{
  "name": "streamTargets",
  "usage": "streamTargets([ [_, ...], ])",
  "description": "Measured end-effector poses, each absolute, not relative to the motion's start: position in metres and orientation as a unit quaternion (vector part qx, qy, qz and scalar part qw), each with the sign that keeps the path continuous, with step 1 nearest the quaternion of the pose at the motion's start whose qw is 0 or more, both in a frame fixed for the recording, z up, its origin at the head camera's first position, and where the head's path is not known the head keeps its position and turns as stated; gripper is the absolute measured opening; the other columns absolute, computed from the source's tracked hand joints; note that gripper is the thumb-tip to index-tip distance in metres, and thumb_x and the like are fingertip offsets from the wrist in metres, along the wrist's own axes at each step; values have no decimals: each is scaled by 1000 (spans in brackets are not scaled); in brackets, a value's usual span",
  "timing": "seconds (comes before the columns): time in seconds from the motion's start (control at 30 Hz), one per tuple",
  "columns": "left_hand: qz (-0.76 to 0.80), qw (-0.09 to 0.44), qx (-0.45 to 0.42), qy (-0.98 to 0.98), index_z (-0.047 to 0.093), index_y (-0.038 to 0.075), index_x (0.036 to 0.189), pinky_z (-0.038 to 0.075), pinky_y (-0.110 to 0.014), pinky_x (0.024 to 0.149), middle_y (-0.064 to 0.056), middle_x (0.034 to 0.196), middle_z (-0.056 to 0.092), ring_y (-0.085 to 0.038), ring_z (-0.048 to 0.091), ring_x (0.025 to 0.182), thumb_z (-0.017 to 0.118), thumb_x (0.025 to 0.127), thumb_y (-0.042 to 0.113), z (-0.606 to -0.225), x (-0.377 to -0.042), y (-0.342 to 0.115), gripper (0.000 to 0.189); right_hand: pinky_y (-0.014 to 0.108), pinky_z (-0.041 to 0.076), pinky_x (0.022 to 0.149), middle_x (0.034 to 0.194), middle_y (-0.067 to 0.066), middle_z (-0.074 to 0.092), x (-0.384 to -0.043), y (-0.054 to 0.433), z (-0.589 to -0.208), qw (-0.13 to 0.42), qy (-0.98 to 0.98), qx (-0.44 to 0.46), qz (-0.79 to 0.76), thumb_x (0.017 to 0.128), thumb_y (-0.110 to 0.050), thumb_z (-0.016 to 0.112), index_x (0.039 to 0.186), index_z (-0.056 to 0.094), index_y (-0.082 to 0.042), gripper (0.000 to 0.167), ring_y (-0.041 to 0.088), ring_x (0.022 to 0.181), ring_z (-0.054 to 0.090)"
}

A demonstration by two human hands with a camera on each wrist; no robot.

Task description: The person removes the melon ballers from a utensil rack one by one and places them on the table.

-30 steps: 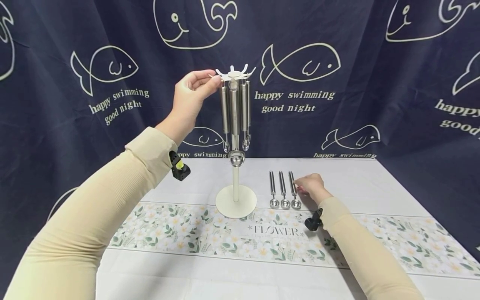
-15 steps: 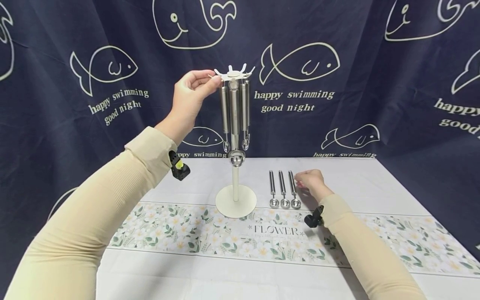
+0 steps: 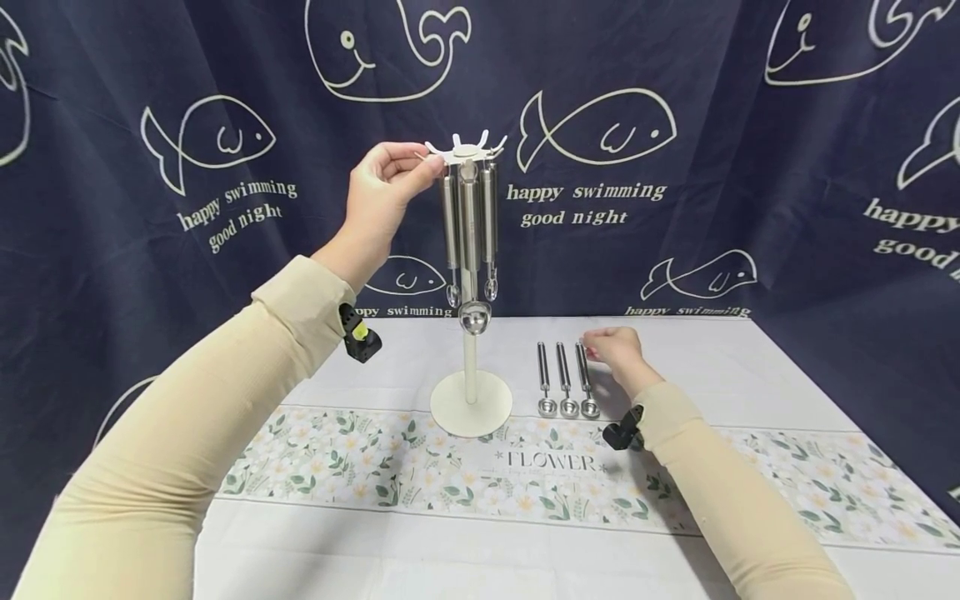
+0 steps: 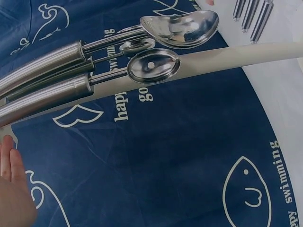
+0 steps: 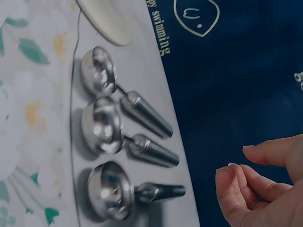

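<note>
My left hand [image 3: 378, 192] pinches one hook arm at the top of a white rotating utensil rack [image 3: 471, 412], thumb below and fingers above. Several steel utensils hang from the rack, among them a large scoop [image 3: 476, 317] in front and a small baller with a hole [image 4: 154, 66]. Three steel scoops lie side by side on the table, bowls toward me. Beside the handle end of the rightmost scoop [image 3: 590, 408] is my right hand [image 3: 617, 348]. In the right wrist view its thumb and fingers stand apart, with nothing seen between them.
A white table [image 3: 330, 542] carries a floral printed band [image 3: 337, 450] across its middle. Behind the table hangs a dark blue curtain [image 3: 585, 275] with white fish drawings. The rack's round base stands left of the scoops.
My right hand has moved up along the rightmost scoop's handle to its far end. The rack's top has turned slightly under my left hand's grip. The three scoops lie where they were.
</note>
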State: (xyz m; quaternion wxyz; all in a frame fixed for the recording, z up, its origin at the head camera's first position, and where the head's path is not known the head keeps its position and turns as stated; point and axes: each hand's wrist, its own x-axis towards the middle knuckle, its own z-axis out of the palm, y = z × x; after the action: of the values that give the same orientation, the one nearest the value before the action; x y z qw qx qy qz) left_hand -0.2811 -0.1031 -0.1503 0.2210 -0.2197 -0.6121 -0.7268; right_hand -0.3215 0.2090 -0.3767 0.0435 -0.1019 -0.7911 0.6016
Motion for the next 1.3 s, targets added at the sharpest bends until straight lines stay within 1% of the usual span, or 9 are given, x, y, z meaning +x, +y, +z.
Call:
streamTargets([
  [0.07, -727, 220, -219, -613, 63, 7, 95, 56, -26, 91, 1, 88, 67, -10, 65, 83, 73, 83, 2, -151, -281, -103, 16, 19, 60, 71, 85, 6, 71, -322, 206, -374, 50, -786, -99, 608, 89, -1, 62, 118, 59, 15, 33, 3, 63, 62],
  [0.17, -724, 221, -217, -616, 62, 7, 94, 56, -27, 91, 0, 90, 68, -10, 65, 83, 74, 83, 3, -151, -280, -103, 17, 20, 60, 73, 80, 0, 66, -322, 200, -369, 56, -779, -87, 619, 90, -2, 62, 119, 59, 15, 34, 3, 64, 63],
  [0.33, -720, 224, -219, -619, 62, 8, 94, 55, -26, 92, 0, 93, 67, -10, 65, 83, 74, 83, 3, -150, -279, -103, 18, 20, 60, 74, 91, 9, 70, -323, 190, -360, 61, -762, -62, 642, 91, -3, 62, 121, 58, 14, 34, 2, 64, 63],
  [0.4, -722, 225, -220, -616, 62, 8, 94, 55, -26, 91, 0, 93, 67, -10, 65, 82, 74, 82, 3, -151, -278, -103, 18, 19, 60, 73, 91, 8, 70, -323, 185, -355, 63, -754, -51, 652, 91, -3, 62, 121, 59, 14, 34, 2, 64, 63],
  [0.57, -725, 231, -224, -610, 61, 9, 92, 55, -24, 89, 0, 94, 66, -9, 64, 81, 74, 82, 2, -150, -278, -103, 18, 18, 59, 73, 76, -6, 68, -322, 177, -341, 71, -726, -7, 684, 90, -1, 63, 122, 56, 15, 36, 3, 66, 67],
  [0.73, -718, 231, -228, -616, 59, 10, 93, 54, -25, 93, 1, 97, 64, -8, 62, 82, 73, 83, 3, -150, -279, -101, 18, 17, 59, 74, 74, -11, 67, -318, 173, -326, 74, -718, 16, 692, 90, -1, 64, 123, 56, 15, 38, 4, 68, 68],
  [0.93, -728, 218, -220, -612, 59, 8, 94, 53, -25, 94, -1, 101, 64, -8, 61, 85, 73, 81, 1, -150, -278, -98, 21, 20, 60, 76, 76, -9, 68, -317, 167, -313, 78, -717, 30, 692, 90, -3, 65, 121, 59, 12, 35, 6, 71, 68],
  [1.13, -725, 221, -215, -616, 59, 9, 94, 53, -25, 94, -4, 105, 64, -8, 61, 86, 74, 81, 2, -151, -278, -98, 21, 23, 59, 82, 86, -4, 70, -314, 155, -293, 83, -714, 57, 693, 90, -8, 67, 118, 63, 7, 32, 9, 78, 69],
  [1.3, -712, 233, -229, -621, 60, 10, 93, 54, -25, 94, 0, 100, 66, -7, 63, 85, 73, 83, 3, -151, -278, -100, 18, 24, 59, 82, 86, -3, 71, -309, 142, -268, 95, -697, 79, 706, 90, -7, 68, 115, 65, 7, 29, 11, 78, 70],
])
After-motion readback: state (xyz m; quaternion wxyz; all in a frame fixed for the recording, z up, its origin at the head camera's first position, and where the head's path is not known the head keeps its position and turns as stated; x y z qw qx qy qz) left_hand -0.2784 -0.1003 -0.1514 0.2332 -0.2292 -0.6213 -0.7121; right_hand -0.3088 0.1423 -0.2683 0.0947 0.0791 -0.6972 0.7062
